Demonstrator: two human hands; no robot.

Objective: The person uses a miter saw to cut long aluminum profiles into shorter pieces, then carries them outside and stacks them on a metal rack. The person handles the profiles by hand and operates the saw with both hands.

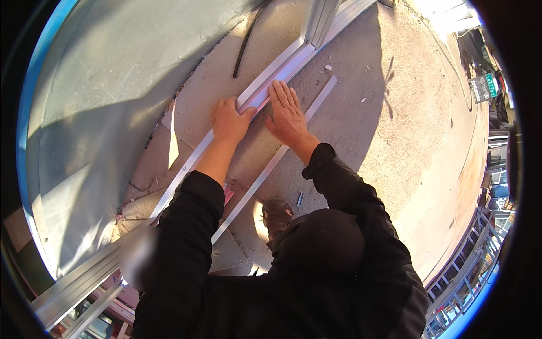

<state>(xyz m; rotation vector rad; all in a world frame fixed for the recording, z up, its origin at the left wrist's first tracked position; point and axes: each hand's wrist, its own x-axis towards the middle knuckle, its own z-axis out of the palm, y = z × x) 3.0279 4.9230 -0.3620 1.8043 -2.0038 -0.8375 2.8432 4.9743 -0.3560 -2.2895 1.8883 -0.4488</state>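
Both hands are on a long aluminium channel [265,85], a silvery track profile lying flat on the concrete floor [406,135] and running diagonally from near left up to far right, where it meets an upright metal frame post [319,20]. The left hand [228,120] sits on the channel with fingers curled over its near edge and the thumb pointing toward the track, so it looks like a loose grip pressing down rather than a tight clench. The right hand [286,110] is spread flat, palm down, fingers straight and pointing far, resting right on the channel's face just beside the left one; it grasps nothing, it only presses. Parallel to the channel, just to the right, lies a thin flat metal strip [265,169], passing under the right wrist. A black cable [245,42] curls on the floor on the far side, left of the channel. Farther left there's a big grey sheet panel [113,85], half in shadow. Near the person's dark shoe [276,214] I can see a small pen-like tool [300,198] and something pinkish red [228,195] tucked by the left sleeve, too hidden to name. If you're seating a track like this, my guess is even downward pressure from both palms matters most, keeping it butted snug to the post and its edge straight, and minding fingers on those sharp lips.
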